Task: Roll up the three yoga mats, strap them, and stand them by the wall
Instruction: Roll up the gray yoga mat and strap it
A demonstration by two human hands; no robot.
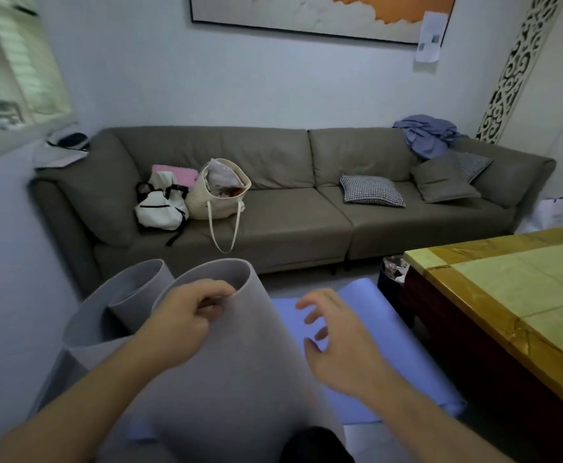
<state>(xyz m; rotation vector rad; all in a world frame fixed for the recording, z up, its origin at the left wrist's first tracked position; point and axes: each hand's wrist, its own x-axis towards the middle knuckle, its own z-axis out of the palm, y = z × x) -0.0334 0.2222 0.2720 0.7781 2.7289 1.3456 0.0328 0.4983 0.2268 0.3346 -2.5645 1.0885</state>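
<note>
Lower centre of the frame: the left hand (186,320) pinches the top rim of a loosely rolled grey mat (240,362), fingers curled over the edge and into the open end. This roll stands roughly upright, tilted a little toward the upper right.

Just to its left, touching it, a second grey mat (106,315) also stands on end, coiled loosely with a wide open mouth.

The right hand (337,339) hangs to the right of the held roll, fingers spread and slightly bent, holding nothing; whether it touches the roll's side I cannot tell.

Under the right hand, a lilac mat (373,362) lies flat on the floor, running from centre toward the lower right. Its far end curls up slightly.

Middle of the frame: a long grey-brown sofa (290,212) against the far wall. On its left seat sit a white backpack (160,205) and a cream tote bag (220,192), touching. A checked cushion (370,190) lies on the right seat.

Right edge: a low table with a yellow-green stone top (507,282). A dark bin (390,279) stands between table and sofa.
</note>
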